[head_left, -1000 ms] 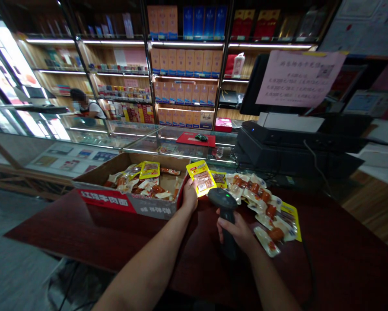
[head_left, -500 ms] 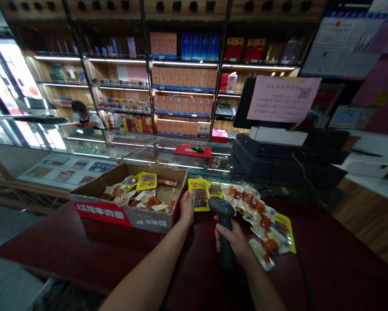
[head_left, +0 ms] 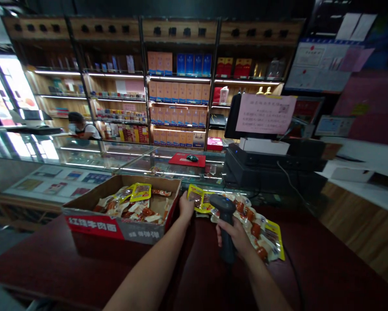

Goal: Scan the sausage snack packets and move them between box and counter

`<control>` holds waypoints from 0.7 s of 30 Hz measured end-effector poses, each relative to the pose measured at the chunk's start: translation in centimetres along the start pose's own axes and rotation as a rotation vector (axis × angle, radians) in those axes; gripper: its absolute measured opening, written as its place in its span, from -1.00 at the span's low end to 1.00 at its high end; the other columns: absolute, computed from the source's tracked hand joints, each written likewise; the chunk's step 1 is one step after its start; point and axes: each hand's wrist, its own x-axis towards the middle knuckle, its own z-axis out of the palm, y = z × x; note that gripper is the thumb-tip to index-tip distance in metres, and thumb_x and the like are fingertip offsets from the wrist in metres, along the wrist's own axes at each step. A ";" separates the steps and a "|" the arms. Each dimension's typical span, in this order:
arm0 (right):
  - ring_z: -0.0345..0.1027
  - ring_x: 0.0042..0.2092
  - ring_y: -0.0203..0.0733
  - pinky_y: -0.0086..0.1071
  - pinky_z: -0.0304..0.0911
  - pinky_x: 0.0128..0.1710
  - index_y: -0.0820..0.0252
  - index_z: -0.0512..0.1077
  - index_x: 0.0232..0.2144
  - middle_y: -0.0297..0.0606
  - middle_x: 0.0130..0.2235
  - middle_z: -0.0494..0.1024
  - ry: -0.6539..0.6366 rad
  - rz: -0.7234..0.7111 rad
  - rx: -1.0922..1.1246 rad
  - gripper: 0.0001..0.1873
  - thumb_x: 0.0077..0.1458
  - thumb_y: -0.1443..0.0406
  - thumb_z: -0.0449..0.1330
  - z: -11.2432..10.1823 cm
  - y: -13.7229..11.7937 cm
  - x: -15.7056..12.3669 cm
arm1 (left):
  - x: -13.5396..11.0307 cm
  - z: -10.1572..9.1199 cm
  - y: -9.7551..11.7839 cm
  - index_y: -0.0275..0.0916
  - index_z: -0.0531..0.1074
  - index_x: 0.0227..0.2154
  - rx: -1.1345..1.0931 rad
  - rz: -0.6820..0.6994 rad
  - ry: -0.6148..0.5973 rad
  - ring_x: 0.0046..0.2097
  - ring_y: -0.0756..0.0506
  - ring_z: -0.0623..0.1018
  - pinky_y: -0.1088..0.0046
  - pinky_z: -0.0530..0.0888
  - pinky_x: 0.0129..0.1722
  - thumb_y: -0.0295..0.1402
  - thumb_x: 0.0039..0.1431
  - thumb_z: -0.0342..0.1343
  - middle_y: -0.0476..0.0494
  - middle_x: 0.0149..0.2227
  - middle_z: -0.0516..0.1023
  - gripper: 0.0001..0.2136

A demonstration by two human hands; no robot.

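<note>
My right hand (head_left: 233,235) is wrapped round the handle of a dark grey barcode scanner (head_left: 223,205), held upright with its head above the table. My left hand (head_left: 186,207) grips the left edge of a yellow snack packet (head_left: 195,197) with a clear window. That packet is tilted, beside the right wall of a cardboard box (head_left: 142,233). Inside the box lie several wrapped snacks (head_left: 145,211) and another yellow packet (head_left: 141,191). Right of the scanner, several clear-wrapped brown snacks (head_left: 255,229) are spread in a curved row, with a yellow packet (head_left: 275,235) at its outer side.
The dark red table (head_left: 200,276) meets a glass display counter (head_left: 138,160) behind. A red mat (head_left: 181,159) carries a mouse (head_left: 192,158). A monitor with a pink notice (head_left: 265,113) stands at the right. A cable (head_left: 294,272) crosses the table. A person (head_left: 84,127) is behind the counter.
The yellow packet at my left hand has tilted, its left edge now raised. The camera view has tipped upward and turned slightly right. My right hand keeps hold of the scanner.
</note>
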 end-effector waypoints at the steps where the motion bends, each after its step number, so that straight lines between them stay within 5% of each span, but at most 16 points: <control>1: 0.24 -0.71 -0.33 -0.45 0.23 -0.74 0.21 0.27 -0.25 -0.48 -0.65 0.40 -0.001 -0.002 0.009 -0.51 -0.18 0.10 0.31 0.0 0.0 0.0 | 0.2 0.1 -0.1 -0.34 0.43 -0.17 0.064 0.036 0.001 -0.02 -0.18 0.47 0.42 0.37 -0.07 -0.67 -0.23 0.12 -0.32 -0.11 0.51 -0.56; 5: 0.25 -0.70 -0.32 -0.45 0.23 -0.74 0.20 0.26 -0.24 -0.48 -0.64 0.41 0.006 -0.004 0.023 -0.51 -0.19 0.10 0.31 -0.2 -0.1 -0.2 | 0.2 -0.2 -1.0 -0.31 0.48 -0.35 0.292 0.135 -0.035 -0.07 -0.20 0.49 0.41 0.37 -0.10 -0.64 -0.21 0.10 -0.31 -0.19 0.53 -0.72; 8: 0.24 -0.71 -0.33 -0.46 0.23 -0.74 0.21 0.27 -0.25 -0.47 -0.65 0.41 0.020 0.002 0.029 -0.50 -0.19 0.09 0.31 -0.3 -0.1 -0.4 | -0.3 -0.4 -1.2 -0.33 0.48 -0.29 0.398 0.158 -0.038 -0.08 -0.20 0.49 0.39 0.36 -0.08 -0.67 -0.21 0.06 -0.34 -0.16 0.50 -0.66; 14: 0.24 -0.71 -0.34 -0.46 0.22 -0.74 0.21 0.28 -0.28 -0.48 -0.65 0.39 0.007 0.009 0.034 -0.53 -0.19 0.09 0.31 -0.1 0.6 -0.6 | -2.4 -1.0 1.9 -0.36 0.48 -0.27 0.373 0.274 -0.064 0.04 -0.17 0.41 0.37 0.32 0.04 -0.61 -0.12 0.07 -0.36 0.01 0.39 -0.72; 18: 0.24 -0.70 -0.34 -0.45 0.23 -0.73 0.22 0.29 -0.27 -0.48 -0.64 0.40 -0.011 0.018 0.049 -0.54 -0.19 0.10 0.31 0.5 1.4 -0.4 | -2.5 -4.2 5.8 -0.31 0.47 -0.25 0.285 0.375 -0.122 -0.13 -0.09 0.51 0.40 0.42 -0.10 -0.48 -0.05 0.11 -0.26 -0.02 0.43 -0.76; 21: 0.24 -0.70 -0.35 -0.46 0.23 -0.73 0.23 0.29 -0.24 -0.47 -0.64 0.41 -0.064 0.030 0.053 -0.51 -0.19 0.11 0.31 1.6 1.8 -0.3 | 0.2 -8.8 8.0 -0.27 0.46 -0.21 0.418 0.368 -0.074 -0.23 -0.08 0.53 0.42 0.43 -0.17 -0.35 0.02 0.10 -0.18 -0.19 0.54 -0.75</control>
